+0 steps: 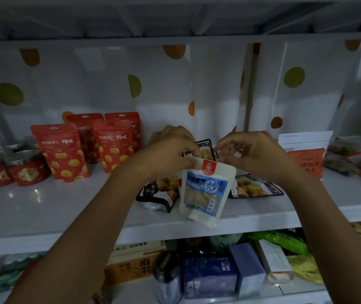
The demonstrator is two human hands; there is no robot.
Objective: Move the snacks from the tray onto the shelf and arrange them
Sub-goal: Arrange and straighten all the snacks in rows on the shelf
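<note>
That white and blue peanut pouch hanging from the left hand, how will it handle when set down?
The peanut pouch hangs tilted, pinched at its top by the left hand, so it is probably light. Its glossy film looks soft, maybe slippery. On its narrow base it may tip.

One head-worn camera looks forward and slightly down, close to the white shelf, arms reaching ahead.

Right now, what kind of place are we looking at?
Probably a small shop or a stocked snack-shelf setup. A white shelf holds rows of matching red chestnut pouches and lidded red jars. Boxed goods fill the shelf below. The left hand pinches a peanut pouch.
</note>
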